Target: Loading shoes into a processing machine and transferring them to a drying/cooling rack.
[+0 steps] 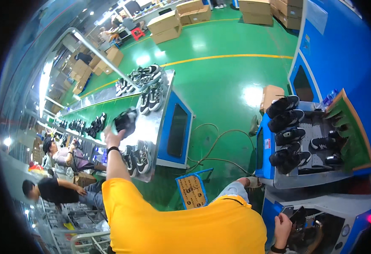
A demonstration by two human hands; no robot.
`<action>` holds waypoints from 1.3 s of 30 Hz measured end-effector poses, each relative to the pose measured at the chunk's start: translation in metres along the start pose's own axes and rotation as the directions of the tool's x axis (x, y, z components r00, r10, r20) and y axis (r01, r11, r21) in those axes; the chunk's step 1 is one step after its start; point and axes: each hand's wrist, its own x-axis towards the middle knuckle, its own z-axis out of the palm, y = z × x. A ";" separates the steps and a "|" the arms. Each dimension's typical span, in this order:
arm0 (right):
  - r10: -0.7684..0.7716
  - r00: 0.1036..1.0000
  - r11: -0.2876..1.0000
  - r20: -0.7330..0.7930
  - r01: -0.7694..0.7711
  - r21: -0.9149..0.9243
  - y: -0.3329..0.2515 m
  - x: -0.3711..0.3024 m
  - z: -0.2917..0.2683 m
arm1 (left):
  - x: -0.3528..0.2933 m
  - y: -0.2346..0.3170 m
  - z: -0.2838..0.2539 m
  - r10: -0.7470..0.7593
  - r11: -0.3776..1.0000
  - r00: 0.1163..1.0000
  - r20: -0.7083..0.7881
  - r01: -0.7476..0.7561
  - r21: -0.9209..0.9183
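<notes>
My left hand [114, 137] reaches out over the metal-topped bench [156, 127] on the left, a dark band on its wrist. Its fingers are closed on a black shoe [125, 122], smeared by motion and held above the bench top. Grey-and-black shoes [143, 155] stand on the bench just nearer than this hand, and more shoes [152, 98] stand farther along it. At the lower right, my right hand [282, 229] is curled closed beside a dark flat piece [287, 210] at the blue-and-white machine [321, 202]. What its fingers grip is partly hidden.
On the right, several black shoes [288, 135] rest on a machine's tray beside a curved green panel [355, 133]. A blue-framed stool [191, 190] and loose hoses [213, 148] are on the floor between the benches. Two people [52, 189] are at the left; cardboard boxes [165, 26] stand far back.
</notes>
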 end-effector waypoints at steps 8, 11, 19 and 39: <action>-0.071 0.883 0.996 -0.464 0.034 -0.086 -0.043 0.004 -0.073 | -0.009 0.182 0.159 0.161 0.981 0.981 0.110 -0.146 -0.128; -0.235 0.499 0.923 -0.834 -0.153 -0.352 -0.062 0.018 -0.140 | -0.077 0.358 0.186 0.550 0.702 0.807 0.216 -0.307 -0.643; -0.353 0.210 0.541 -0.912 -0.750 -0.382 -0.050 0.062 -0.233 | -0.255 0.795 0.199 0.996 0.086 0.022 0.083 -0.205 -0.975; -0.302 0.154 0.570 -0.941 -0.762 -0.308 -0.051 0.067 -0.201 | -0.282 0.894 0.192 0.862 0.504 -0.415 0.291 0.761 -0.409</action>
